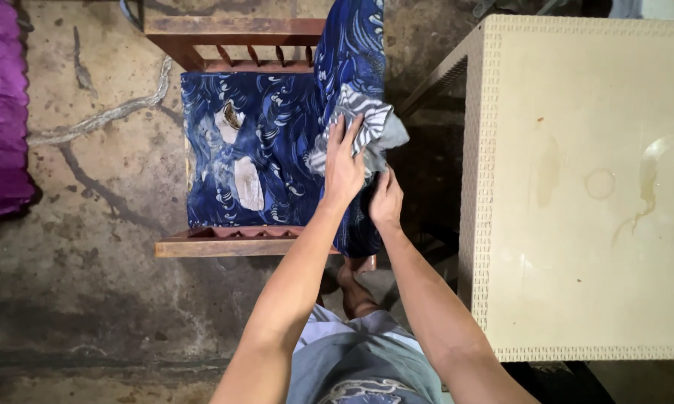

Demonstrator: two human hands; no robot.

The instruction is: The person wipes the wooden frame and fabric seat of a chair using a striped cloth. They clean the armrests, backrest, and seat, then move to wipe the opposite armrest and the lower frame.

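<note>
The grey cloth [367, 131] lies bunched on the chair's [232, 243] right edge, directly ahead of both hands: the left hand [343, 168] presses flat on it, fingers spread, while the right hand [386, 200], just nearer, pinches the blue cover [262, 150] beneath.

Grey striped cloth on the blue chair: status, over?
Left hand flat on the grey striped cloth, fingers spread. Right hand gripping the blue patterned cover just below. Wooden chair underneath; cream table close on the right.
</note>
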